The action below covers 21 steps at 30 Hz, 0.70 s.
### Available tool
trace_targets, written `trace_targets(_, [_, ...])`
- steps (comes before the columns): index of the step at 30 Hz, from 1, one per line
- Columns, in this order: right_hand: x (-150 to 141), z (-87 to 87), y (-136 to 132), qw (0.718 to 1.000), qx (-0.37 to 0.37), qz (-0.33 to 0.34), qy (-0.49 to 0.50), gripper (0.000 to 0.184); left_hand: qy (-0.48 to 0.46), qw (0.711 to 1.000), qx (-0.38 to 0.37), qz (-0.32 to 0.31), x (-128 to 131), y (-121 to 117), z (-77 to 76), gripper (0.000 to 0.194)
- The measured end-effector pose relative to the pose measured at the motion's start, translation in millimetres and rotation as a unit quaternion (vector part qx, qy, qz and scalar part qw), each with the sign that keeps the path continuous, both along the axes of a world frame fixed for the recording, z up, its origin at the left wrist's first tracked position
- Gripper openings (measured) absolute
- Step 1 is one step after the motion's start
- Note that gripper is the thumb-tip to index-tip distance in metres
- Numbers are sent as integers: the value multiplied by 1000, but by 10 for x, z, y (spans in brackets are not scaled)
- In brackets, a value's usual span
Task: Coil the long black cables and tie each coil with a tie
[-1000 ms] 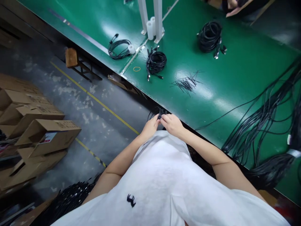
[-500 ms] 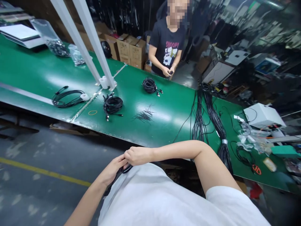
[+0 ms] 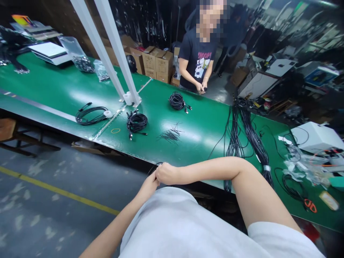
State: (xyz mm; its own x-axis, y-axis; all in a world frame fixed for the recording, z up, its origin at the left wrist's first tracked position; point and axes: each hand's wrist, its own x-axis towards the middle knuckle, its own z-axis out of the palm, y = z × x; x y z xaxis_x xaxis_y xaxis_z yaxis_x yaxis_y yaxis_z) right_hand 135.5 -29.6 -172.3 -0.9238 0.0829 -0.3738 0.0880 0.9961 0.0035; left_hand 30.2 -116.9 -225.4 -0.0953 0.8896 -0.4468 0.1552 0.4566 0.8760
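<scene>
Thin black flexible cable [image 3: 154, 168] loops just beyond the left hand [image 3: 149, 184] and right hand [image 3: 167, 173], which grip it together and hide the rest from me. Ahead of them, a coiled black bundle [image 3: 138, 122] lies on the green table [image 3: 200, 126].

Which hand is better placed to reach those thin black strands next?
Probably the right hand: it looks nearer the thin black strands than the left hand, though both seem to hold a black cable.
</scene>
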Motion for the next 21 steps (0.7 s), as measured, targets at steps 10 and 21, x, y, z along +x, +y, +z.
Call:
trace_targets(10, [-117,29,381,984,-56,-167,37,24,63,995,58,50,-88,314,-109,18])
trace_targets(21, [-218,-133,228,984,-39,-171,22,20,-8,995,47,88,-84,289,-248,17])
